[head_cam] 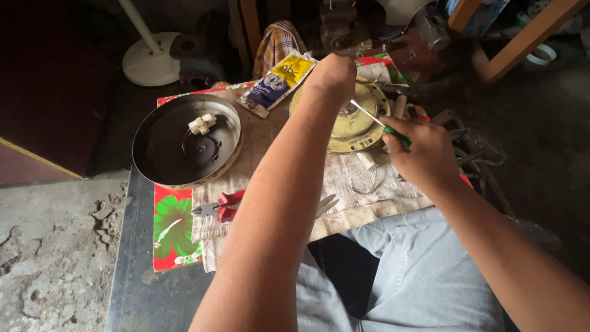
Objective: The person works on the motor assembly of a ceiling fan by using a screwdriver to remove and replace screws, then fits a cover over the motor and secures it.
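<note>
Right hand (424, 154) grips green-handled metal screwdriver (381, 123), tip on round yellowish metal motor plate (356, 123) near desk's (132, 270) far edge; left hand (332, 77) closed over plate's rim. Dark round pan (184, 141) occupies far-left corner.

Both forearms are left bare, with no sleeves, watch, bracelet or rings to be seen on the left hand (334, 74) or the right hand (421, 154). The legs are covered by light grey-blue cloth trousers (405, 276), creased at the lap, with a dark gap between the thighs.
</note>
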